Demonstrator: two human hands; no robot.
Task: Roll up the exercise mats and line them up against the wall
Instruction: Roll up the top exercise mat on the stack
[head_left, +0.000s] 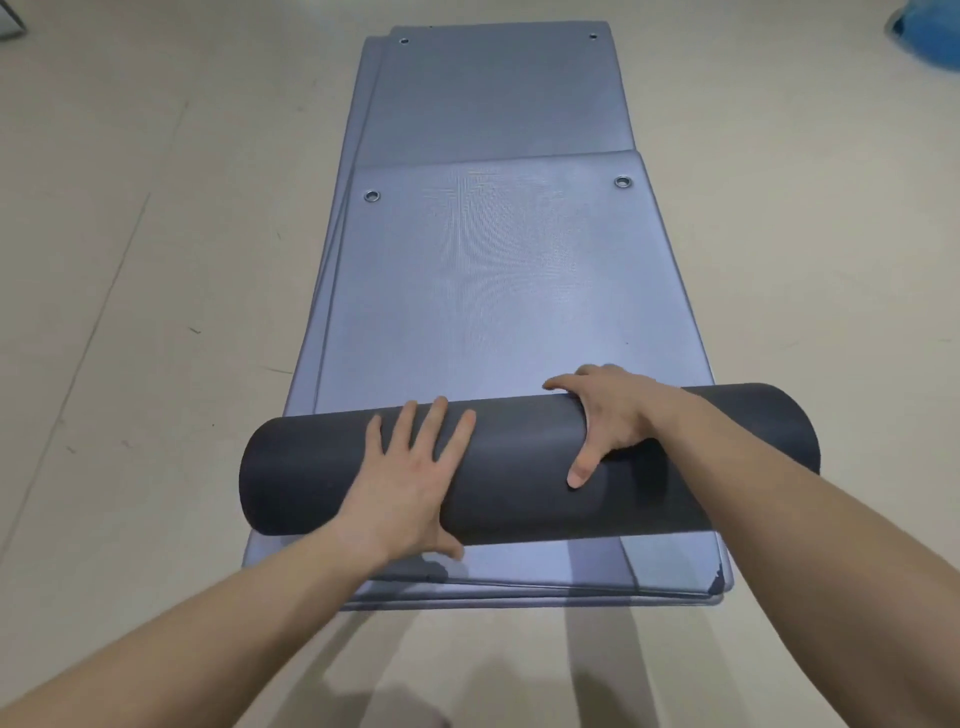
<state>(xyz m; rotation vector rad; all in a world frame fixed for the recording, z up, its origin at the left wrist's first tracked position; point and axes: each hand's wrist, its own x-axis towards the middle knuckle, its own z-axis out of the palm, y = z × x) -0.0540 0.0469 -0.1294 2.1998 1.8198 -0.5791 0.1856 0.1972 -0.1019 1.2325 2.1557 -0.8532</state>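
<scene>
Head view, lower frame: left hand (410, 478) presses flat and right hand (605, 421) grips the half-rolled top mat (519, 467); flat stack (493, 104) beneath remains unrolled.

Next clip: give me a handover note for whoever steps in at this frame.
The left hand lies flat, fingers straight, pressing the roll. The right hand curls over the roll's top and grips it.
The top mat is part rolled from its near end; the rest lies flat on the stack of mats.
Done: nothing finished in view. Left: finish this roll, roll the others, line all up at a wall; no wall in view.
</scene>
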